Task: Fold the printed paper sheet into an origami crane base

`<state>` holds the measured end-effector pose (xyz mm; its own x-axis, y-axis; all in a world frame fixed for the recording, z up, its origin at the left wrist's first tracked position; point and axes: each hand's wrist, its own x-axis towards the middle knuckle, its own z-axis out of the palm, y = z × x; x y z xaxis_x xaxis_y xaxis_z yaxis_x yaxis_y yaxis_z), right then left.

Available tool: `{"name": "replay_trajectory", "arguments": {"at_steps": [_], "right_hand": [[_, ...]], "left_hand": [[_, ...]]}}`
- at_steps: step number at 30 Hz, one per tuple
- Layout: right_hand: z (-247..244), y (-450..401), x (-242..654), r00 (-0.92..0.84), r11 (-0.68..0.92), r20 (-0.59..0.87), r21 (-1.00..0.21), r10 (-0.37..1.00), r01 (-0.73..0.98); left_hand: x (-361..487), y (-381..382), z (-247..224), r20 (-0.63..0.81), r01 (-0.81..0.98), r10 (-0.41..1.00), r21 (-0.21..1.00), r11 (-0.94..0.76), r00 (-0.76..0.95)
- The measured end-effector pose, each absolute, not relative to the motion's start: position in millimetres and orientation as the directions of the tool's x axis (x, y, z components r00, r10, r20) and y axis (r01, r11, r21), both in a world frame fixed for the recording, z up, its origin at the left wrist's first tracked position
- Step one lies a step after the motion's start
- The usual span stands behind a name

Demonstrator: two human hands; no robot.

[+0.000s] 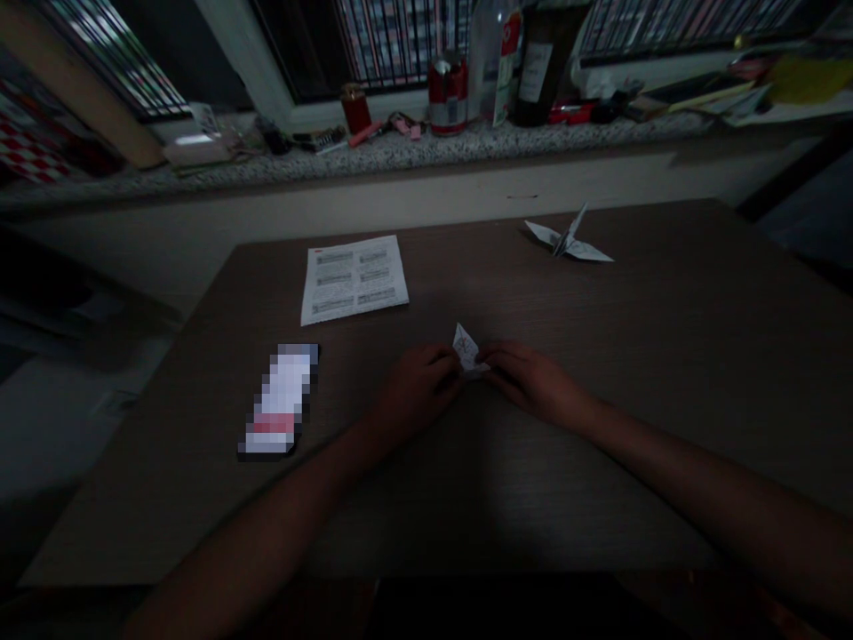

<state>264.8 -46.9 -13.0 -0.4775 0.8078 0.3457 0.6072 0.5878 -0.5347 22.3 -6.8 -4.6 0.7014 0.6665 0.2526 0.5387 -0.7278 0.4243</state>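
Observation:
A small piece of folded paper (466, 345) with printing on it lies at the middle of the wooden table (573, 498), one pointed tip facing away from me. My left hand (421, 380) pinches its left edge, fingers bent and closed. From the other side my right hand (526, 378) grips the lower right corner between thumb and fingers. The fingertips hide part of the paper's lower folds. Farther back to the right stands a finished paper crane (566, 240) with its wings spread, apart from both hands.
A printed sheet (354, 279) lies at the back left of the table. Nearer, left of my forearm, is a phone (280, 400) with a blurred, lit screen. Along the stone windowsill (400, 160) stand a red can (449, 93), a clear bottle (490, 62), a dark container (539, 67) and clutter.

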Motion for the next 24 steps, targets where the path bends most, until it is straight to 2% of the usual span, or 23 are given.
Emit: {"name": "replay_trajectory", "arguments": {"at_steps": [9, 15, 20, 24], "right_hand": [[-11.3, -44.4, 263.3, -0.452, 0.550, 0.318, -0.567, 0.833, 0.614], [-14.9, -43.0, 263.0, -0.335, 0.430, 0.272, -0.621, 0.902, 0.656], [-18.9, -42.5, 262.8, -0.385, 0.510, 0.335, -0.597, 0.860, 0.619], [-19.3, -41.3, 262.1, -0.414, 0.566, 0.386, -0.542, 0.824, 0.621]], "left_hand": [[24.7, -7.5, -2.9, 0.234, 0.549, 0.704, 0.482, -0.683, 0.670], [26.7, -6.5, 1.6, 0.205, 0.575, 0.755, 0.535, -0.619, 0.623], [27.9, -7.7, 3.2, 0.180, 0.591, 0.768, 0.539, -0.600, 0.615], [27.0, -10.6, -1.3, 0.221, 0.567, 0.742, 0.521, -0.639, 0.633]]}}
